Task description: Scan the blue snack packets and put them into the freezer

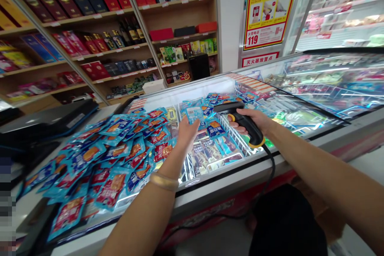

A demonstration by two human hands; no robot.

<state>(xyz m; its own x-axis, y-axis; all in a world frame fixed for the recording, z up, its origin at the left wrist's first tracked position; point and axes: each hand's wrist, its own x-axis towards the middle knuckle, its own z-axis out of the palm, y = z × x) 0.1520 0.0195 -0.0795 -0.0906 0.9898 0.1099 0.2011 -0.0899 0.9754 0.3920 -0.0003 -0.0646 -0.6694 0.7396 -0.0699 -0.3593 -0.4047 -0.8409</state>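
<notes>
My right hand (255, 122) is wrapped round a black and yellow barcode scanner (250, 130), its head pointing left. Between the fingers of my left hand (188, 128) is a light blue snack packet (194, 114), its pale printed side facing up, just left of the scanner's head. A large heap of blue and red snack packets (117, 148) lies on the freezer's glass top to the left. More packets (216, 128) lie beyond and beside my hands, over the freezer's wire baskets.
The chest freezer (216, 182) stretches across in front of me, with wire baskets (240, 140) inside. From the scanner a black cable (273, 164) hangs over its front edge. Black equipment (51, 116) stands on the counter at left. Shelves of boxes (102, 16) and bottles line the back.
</notes>
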